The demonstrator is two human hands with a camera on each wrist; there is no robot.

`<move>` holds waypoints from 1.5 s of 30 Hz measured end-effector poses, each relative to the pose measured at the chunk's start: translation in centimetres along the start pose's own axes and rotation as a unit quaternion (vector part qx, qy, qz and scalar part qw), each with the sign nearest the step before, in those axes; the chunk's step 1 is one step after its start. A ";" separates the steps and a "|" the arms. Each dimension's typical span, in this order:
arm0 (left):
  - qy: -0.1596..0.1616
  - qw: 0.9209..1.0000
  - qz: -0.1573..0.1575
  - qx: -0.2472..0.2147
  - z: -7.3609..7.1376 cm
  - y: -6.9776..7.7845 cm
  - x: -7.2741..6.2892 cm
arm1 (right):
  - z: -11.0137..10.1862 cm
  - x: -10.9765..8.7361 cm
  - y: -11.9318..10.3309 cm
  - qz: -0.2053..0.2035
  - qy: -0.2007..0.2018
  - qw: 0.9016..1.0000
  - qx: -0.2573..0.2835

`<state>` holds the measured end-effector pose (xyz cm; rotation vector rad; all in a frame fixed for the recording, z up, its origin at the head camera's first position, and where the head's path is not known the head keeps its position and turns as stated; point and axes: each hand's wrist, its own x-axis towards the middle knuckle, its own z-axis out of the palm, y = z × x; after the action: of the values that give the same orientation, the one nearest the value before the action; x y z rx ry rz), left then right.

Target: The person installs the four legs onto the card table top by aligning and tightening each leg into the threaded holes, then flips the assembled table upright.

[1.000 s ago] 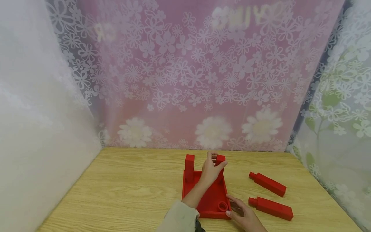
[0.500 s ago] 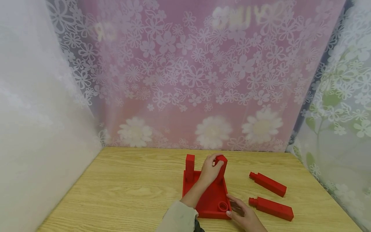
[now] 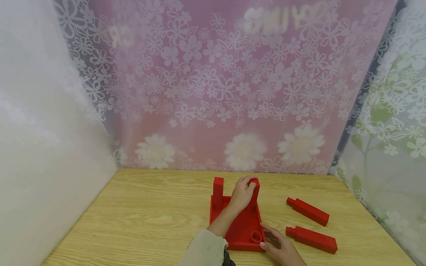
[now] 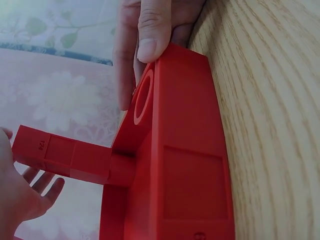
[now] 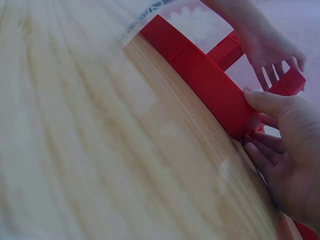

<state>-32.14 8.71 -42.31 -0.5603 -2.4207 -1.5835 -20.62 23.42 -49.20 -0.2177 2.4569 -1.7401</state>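
A shallow red tray-like tabletop (image 3: 244,221) lies on the wooden table, its raised rim upward. At its far right corner stands a square red leg (image 3: 255,195); my left hand (image 3: 242,194) grips the upper end, fingers and thumb round it. The left wrist view shows this leg (image 4: 60,152) with its round neck in the corner. My right hand (image 3: 281,248) holds the near right corner, thumb (image 5: 267,101) on the rim and fingers at the outer side. Beside that hand is a round socket (image 3: 256,237). My left forearm hides the near left corner.
Another red leg (image 3: 217,192) stands upright at the far left corner. Two loose red legs (image 3: 309,211) with narrow necks lie on the wooden table (image 3: 149,218) to the right. A flowered curtain (image 3: 213,92) hangs behind, with pale sheets at both sides.
My left hand's fingers have closed further over the leg's top, and the leg has turned a little. The right hand and the tabletop stay put.
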 end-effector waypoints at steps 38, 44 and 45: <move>0.046 0.998 0.002 -0.045 0.2 -0.3 -0.3 | 0.2 -0.1 -0.2 0.009 0.017 1.000 -0.012; 0.043 0.999 -0.001 -0.018 0.3 -0.2 -0.5 | 0.1 0.0 0.0 0.005 0.013 1.000 -0.012; 0.046 0.999 -0.007 -0.020 0.4 -0.1 -0.5 | 0.1 0.0 0.0 0.003 0.012 1.000 -0.013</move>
<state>-31.70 8.92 -42.78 -0.4670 -2.3373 -1.6293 -20.60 23.32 -49.25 -0.1926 2.4944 -1.7202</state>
